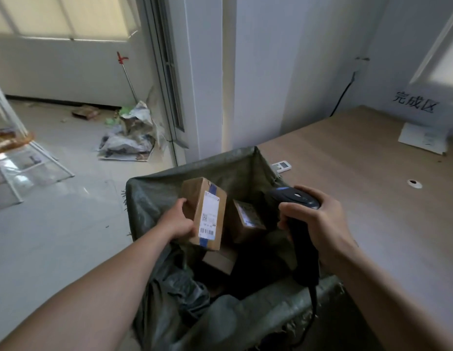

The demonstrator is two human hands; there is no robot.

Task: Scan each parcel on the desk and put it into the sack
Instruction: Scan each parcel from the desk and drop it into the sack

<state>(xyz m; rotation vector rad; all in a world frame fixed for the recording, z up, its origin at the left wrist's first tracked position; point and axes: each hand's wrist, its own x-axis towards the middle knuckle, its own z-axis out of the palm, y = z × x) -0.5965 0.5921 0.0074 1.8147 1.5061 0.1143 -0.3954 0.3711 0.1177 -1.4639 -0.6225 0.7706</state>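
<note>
Head view looks straight down into the open mouth of a green woven sack (pixel 154 198), which stands hard against the left edge of the tabletop (pixel 359 178). I take it to be parked there so that a parcel can go from scan to sack in one short swing. The left grip (pixel 178 222) holds a brown cardboard parcel (pixel 210 211) by its left side, over the ten o'clock part of that mouth and clear of what lies below. The white label with its barcode faces up and to the right. That tilt looks deliberate to me, since it turns the label toward the scanner (pixel 296 200). The right grip (pixel 321 219) is wrapped round the scanner's handle at about three o'clock from the parcel, near it but apart. The scanner's head points left across the opening, and its dark cable (pixel 313 297) drops over the sack's near rim. Both forearms reach in from six o'clock, the left nearly straight and the right bent at the wrist as if to aim. Inside the sack a second box (pixel 247 219) lies just right of the held parcel, label up. A third box (pixel 219 260) sits lower, at six o'clock from it, half in shadow. My guess is that the held parcel is being read and is not yet released. On the tabletop a small white device (pixel 281 165) lies at twelve o'clock from the scanner, and a sheet of paper (pixel 422 140) lies off at two o'clock.
</note>
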